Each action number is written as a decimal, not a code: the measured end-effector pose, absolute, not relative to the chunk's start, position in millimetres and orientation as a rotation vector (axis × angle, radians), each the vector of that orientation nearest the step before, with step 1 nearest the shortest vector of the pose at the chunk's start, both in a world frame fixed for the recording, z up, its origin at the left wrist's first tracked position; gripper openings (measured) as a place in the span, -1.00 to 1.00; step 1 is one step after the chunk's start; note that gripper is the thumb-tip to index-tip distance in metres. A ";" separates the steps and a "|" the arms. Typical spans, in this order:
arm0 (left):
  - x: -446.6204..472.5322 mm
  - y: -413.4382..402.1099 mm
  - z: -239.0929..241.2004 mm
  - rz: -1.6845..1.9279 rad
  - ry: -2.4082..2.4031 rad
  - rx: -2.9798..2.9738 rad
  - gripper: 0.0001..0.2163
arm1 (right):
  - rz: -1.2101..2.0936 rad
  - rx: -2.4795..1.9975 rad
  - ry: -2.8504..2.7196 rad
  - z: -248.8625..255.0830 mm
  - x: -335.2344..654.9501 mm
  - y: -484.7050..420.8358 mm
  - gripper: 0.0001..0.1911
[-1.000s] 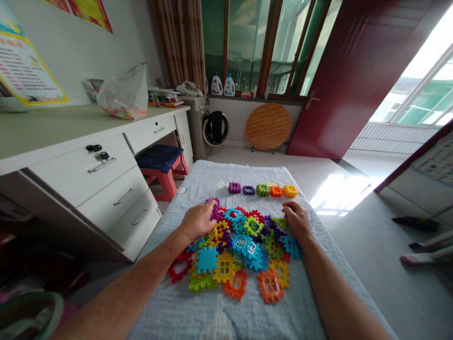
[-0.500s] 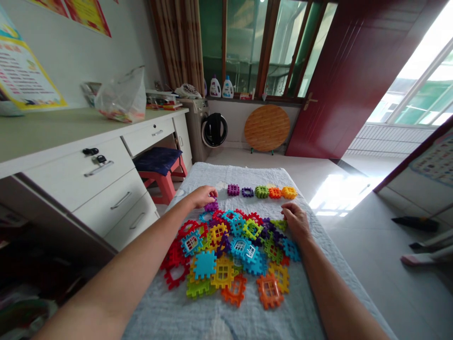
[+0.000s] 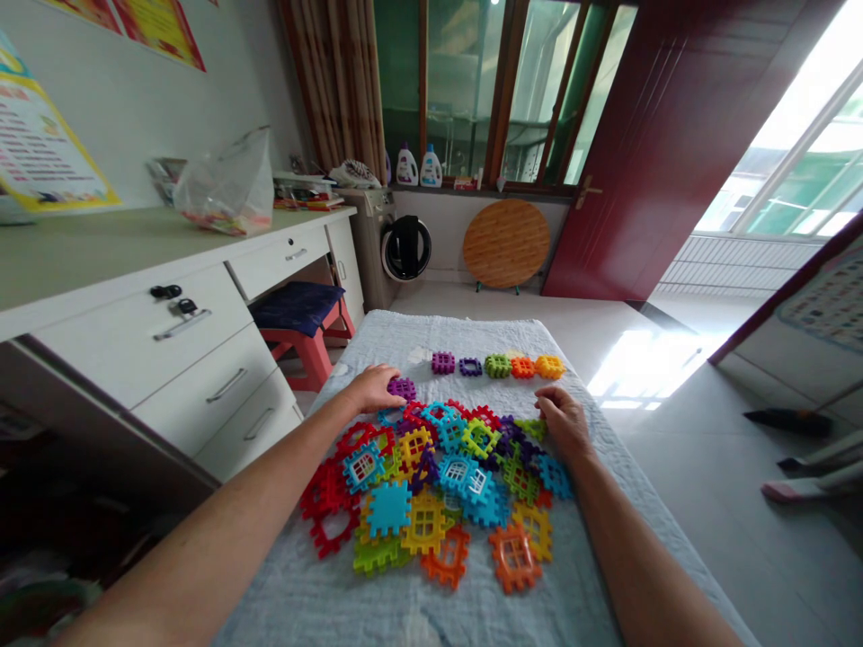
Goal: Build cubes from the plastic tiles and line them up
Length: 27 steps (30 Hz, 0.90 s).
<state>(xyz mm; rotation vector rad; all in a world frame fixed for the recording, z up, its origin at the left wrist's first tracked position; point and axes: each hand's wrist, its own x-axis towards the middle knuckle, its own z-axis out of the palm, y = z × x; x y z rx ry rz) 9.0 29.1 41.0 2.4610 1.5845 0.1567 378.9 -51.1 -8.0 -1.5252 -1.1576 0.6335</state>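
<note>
My left hand (image 3: 376,388) is at the far left of the block pile, its thumb and fingers closed about a purple lattice building block (image 3: 403,388). My right hand (image 3: 564,417) rests at the pile's right edge with its fingers curled in; I see nothing in them. Closest to it lies a light green block (image 3: 532,429). Between my forearms spreads a heap of flat toothed plastic blocks, among them a plain blue square (image 3: 389,508), a yellow window piece (image 3: 426,524) and an orange window piece (image 3: 515,557).
Beyond the heap, a row of blocks crosses the cloth-covered table (image 3: 465,332): a purple cube (image 3: 443,362), a dark purple frame (image 3: 470,367), a green cube (image 3: 497,366), then orange (image 3: 522,367) and yellow-orange (image 3: 550,367) ones. A stool (image 3: 301,314) stands left.
My left hand has come down and slightly left, from above the purple block to its left side. My right hand stays in place.
</note>
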 end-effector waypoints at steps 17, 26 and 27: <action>14.2 29.1 51.7 -0.018 1.611 2.444 -0.53 | 0.636 -1.520 -1.141 -7.3 378.1 -51.5 -0.78; 21.0 37.8 60.8 -0.085 1.517 2.411 -0.75 | 0.632 -1.535 -1.146 -5.6 376.8 -52.2 -0.77; 22.0 38.8 60.7 -0.090 1.516 2.410 -0.75 | 0.632 -1.535 -1.144 -5.6 376.8 -52.1 -0.77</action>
